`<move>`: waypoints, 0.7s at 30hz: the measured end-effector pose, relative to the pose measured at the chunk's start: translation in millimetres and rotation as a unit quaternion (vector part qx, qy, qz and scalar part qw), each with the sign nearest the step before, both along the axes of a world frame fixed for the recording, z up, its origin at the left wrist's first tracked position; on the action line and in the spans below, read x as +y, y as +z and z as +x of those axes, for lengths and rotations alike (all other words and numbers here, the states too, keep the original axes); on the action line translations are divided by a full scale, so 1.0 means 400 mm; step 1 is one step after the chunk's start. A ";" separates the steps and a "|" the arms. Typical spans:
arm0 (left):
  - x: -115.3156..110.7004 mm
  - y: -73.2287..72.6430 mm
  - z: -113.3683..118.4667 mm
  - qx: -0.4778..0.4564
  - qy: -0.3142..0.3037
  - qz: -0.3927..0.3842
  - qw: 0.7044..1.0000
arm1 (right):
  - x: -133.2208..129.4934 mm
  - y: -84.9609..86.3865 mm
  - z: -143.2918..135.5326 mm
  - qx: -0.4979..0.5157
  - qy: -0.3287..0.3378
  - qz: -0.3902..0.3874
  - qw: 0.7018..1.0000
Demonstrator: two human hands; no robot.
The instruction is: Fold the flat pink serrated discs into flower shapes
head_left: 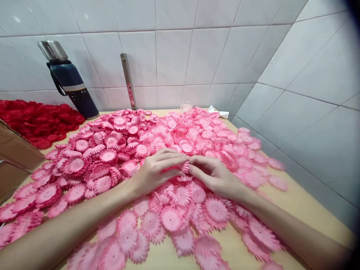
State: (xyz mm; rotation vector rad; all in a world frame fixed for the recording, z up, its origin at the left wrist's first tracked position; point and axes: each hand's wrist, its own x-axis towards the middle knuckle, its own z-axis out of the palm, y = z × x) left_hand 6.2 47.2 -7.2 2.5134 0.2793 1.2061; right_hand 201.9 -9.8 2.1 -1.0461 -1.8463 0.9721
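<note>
In the head view my left hand (161,167) and my right hand (216,173) meet over a wide heap of pink petal discs (171,218). Between their fingertips is a small pink petal disc (185,167), seen partly edge-on and partly covered by the fingers. Both hands pinch it, the left from one side and the right from the other. The discs in the heap are round, with frilled edges and a tiny centre hole; many lie stacked in layers. I cannot tell whether the held piece is one disc or several.
A dark blue flask (71,86) leans in view at the back left, beside a red petal heap (42,122). A cardboard box (17,161) stands at the left edge. A metal strip (128,80), a clear cup (186,107) and white paper (221,112) are near the tiled wall (174,56).
</note>
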 end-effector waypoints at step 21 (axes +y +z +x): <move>-0.053 0.118 -0.043 -0.043 0.213 -0.059 0.974 | -0.001 0.125 -0.098 0.048 -0.033 0.076 0.995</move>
